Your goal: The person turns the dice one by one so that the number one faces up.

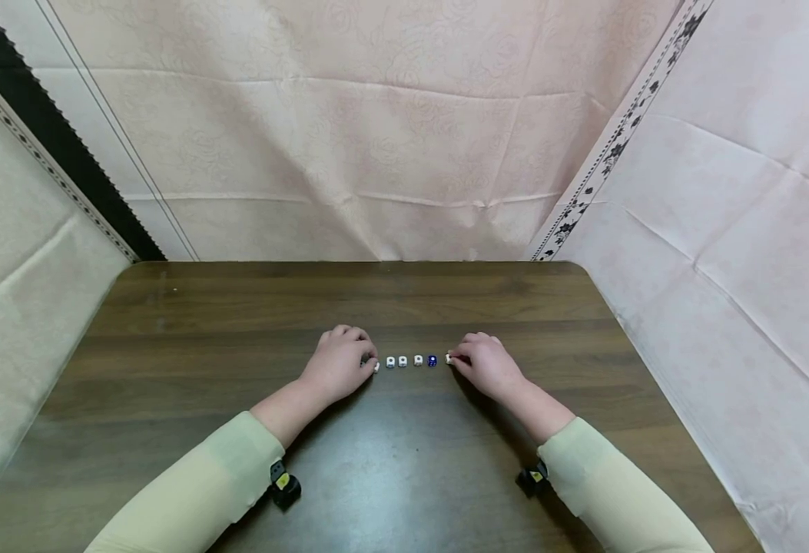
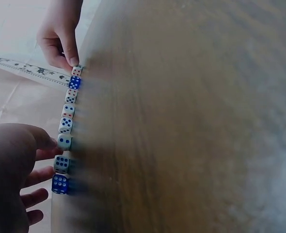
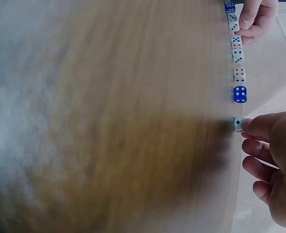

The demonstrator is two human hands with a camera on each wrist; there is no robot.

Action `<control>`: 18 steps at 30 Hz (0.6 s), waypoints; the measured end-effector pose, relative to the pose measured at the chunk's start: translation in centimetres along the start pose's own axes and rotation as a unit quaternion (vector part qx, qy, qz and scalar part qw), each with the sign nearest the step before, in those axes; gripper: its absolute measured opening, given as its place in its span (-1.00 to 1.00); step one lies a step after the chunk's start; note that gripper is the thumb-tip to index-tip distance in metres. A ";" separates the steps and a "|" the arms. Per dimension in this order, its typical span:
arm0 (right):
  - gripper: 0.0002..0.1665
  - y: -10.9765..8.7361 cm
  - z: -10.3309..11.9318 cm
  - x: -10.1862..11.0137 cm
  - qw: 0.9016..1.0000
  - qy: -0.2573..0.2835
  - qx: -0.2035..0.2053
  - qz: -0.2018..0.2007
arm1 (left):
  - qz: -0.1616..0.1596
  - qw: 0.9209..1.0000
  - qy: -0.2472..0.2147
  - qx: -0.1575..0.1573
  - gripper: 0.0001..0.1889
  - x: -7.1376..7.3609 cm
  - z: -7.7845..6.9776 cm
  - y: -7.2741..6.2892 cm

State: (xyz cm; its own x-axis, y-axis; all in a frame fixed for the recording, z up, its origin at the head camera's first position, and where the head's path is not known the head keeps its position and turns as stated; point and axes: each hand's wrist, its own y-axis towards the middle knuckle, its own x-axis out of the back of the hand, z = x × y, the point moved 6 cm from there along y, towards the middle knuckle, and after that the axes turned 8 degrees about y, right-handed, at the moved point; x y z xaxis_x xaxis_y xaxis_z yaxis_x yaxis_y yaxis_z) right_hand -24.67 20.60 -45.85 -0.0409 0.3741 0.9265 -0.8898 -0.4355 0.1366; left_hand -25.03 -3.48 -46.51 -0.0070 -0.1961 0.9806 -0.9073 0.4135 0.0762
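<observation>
Currently, L hand point(image 1: 338, 365) pinches a white die point(image 2: 64, 142), R hand point(image 1: 485, 366) an end die point(image 3: 238, 124); dice point(image 1: 418, 360) prob. light, hard, a bit slick, best held by opp. sides.

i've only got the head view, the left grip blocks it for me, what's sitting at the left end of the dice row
Observer: A blue die; the left wrist view shows it there.
Operator: anything standing right next to it
Observer: Yes, a white die, which stands between it and the held die at the left grip.
Operator: what pip colour on the one just left of the other blue die
Observer: Some red: in the right wrist view, that inner die shows red pips on one face.
</observation>
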 end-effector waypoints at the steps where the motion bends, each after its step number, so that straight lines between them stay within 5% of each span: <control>1: -0.86 0.0 0.0 0.0 1.000 0.000 0.000 0.000 | -0.001 1.000 0.001 0.000 -0.85 0.0 0.0 0.0; 8: -0.87 -0.1 -0.1 0.0 1.000 0.003 0.001 -0.001 | -0.002 1.000 -0.013 -0.001 -0.86 0.1 0.0 0.1; 18: -0.87 0.0 -0.2 -0.1 1.000 0.006 -0.006 0.001 | 0.041 0.998 -0.027 -0.025 -0.89 -0.1 -0.3 -0.2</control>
State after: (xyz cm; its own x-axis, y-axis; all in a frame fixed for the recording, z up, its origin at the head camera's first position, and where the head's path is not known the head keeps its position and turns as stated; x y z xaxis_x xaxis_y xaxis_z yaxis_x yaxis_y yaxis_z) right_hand -24.73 20.68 -46.02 -0.0472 0.3830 0.9225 -0.8953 -0.4257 0.1309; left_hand -24.75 -3.29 -46.60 -0.1049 -0.2070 0.9727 -0.8807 0.4737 0.0058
